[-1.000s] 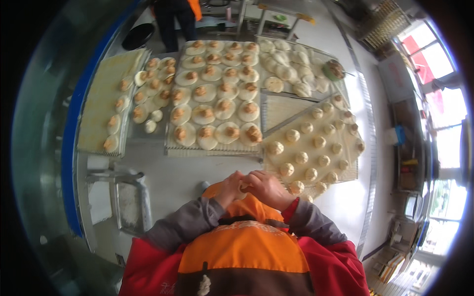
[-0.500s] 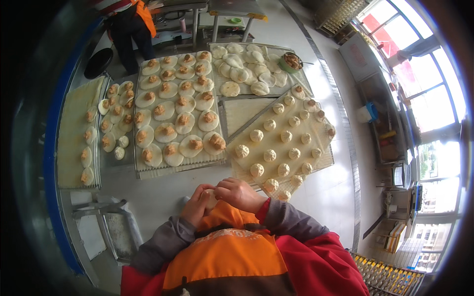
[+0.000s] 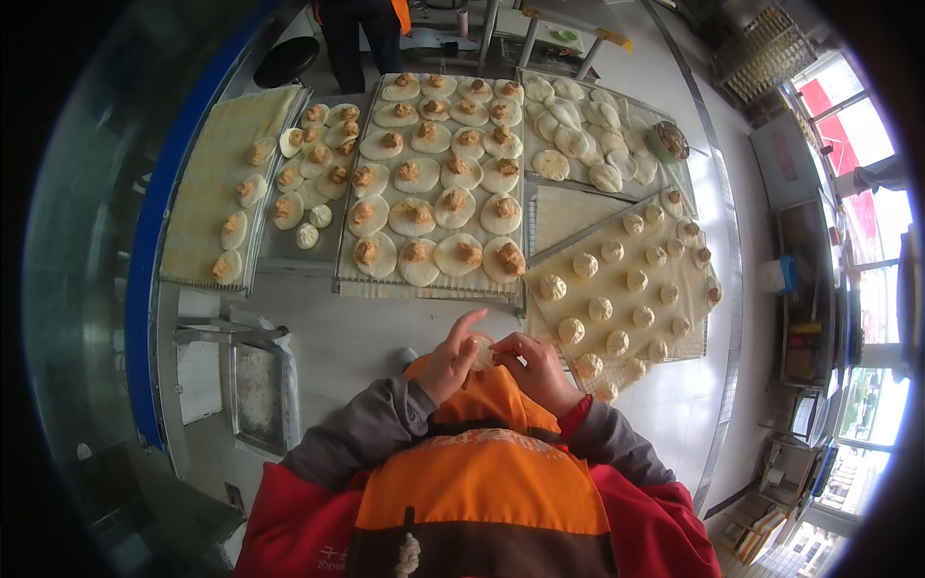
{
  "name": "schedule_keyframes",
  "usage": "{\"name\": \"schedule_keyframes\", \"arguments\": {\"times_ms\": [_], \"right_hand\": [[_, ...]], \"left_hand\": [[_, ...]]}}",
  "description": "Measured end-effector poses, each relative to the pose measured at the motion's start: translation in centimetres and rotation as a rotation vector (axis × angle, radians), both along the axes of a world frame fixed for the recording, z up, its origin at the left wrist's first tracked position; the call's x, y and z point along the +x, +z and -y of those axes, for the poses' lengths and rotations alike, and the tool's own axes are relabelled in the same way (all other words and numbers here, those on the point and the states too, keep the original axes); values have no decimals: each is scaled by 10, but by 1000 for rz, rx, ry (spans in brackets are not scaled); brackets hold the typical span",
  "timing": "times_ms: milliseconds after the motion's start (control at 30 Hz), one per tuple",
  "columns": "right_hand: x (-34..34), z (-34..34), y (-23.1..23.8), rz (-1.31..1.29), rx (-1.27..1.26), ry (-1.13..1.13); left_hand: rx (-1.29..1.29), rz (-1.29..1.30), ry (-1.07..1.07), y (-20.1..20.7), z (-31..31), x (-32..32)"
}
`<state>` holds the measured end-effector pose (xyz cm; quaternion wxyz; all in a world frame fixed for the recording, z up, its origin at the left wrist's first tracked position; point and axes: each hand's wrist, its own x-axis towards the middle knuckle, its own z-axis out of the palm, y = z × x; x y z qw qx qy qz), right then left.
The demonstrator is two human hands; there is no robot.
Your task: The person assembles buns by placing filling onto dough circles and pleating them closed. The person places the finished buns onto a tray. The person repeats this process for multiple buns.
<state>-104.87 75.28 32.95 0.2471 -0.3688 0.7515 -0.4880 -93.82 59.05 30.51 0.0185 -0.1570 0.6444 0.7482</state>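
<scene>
In front of my apron, both hands are on a round dough wrapper (image 3: 483,353), mostly hidden by my fingers. My left hand (image 3: 449,362) cups it from the left, its index finger stretched away from me. At the right edge of the wrapper, the fingertips of my right hand (image 3: 536,370) are pinched together. Whatever filling sits inside is hidden. Beyond my hands lies a tray of flat dough rounds (image 3: 414,246), each topped with brown filling. To the right, a cloth-lined tray (image 3: 578,250) carries rows of pleated buns (image 3: 600,308).
Stacked plain wrappers (image 3: 578,135) and a green bowl of filling (image 3: 668,142) stand at the far right of the table. More filled rounds (image 3: 316,159) and a long cloth-lined tray (image 3: 207,202) lie left. A metal frame (image 3: 262,390) stands below. Another person (image 3: 356,39) is at the far side.
My view has turned leftward, so the table appears farther right. My left index finger has straightened, and my hands have parted slightly around the wrapper.
</scene>
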Motion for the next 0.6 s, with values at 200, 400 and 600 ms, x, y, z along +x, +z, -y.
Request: {"name": "schedule_keyframes", "arguments": {"times_ms": [200,400,600], "right_hand": [[-4,3,7,-228,-11,132],[-7,6,14,-271,38,275],[-18,4,16,-409,-5,373]], "left_hand": [[371,292,-48,-2,7,-2],[607,567,-1,1,4,-13],[800,604,8,1,0,-14]]}}
